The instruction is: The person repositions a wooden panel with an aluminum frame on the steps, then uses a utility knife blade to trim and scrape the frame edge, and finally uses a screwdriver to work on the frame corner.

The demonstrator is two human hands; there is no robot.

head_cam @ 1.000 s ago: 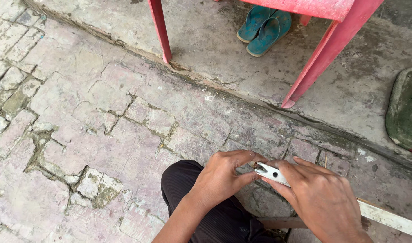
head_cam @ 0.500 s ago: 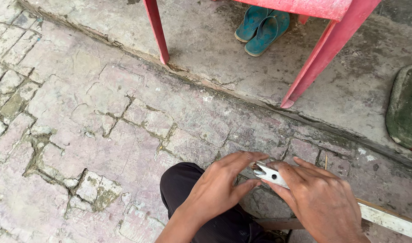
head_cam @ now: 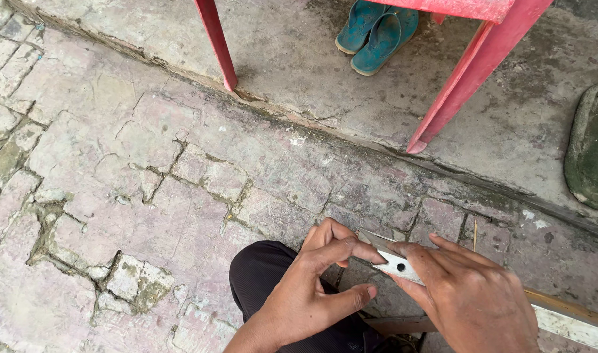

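Two hands unmoved | left hand point(head_cam: 305, 297) and right hand point(head_cam: 472, 301) fingers still pinch metal bracket point(head_cam: 393, 260)

head view, steeply down, near hands point(head_cam: 377, 294)

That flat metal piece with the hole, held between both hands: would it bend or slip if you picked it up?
The flat silver metal piece with a hole probably stays stiff: it juts straight between the left hand and right hand. Thin, so likely light. Its smooth face may be slippery, and the edges look sharp.
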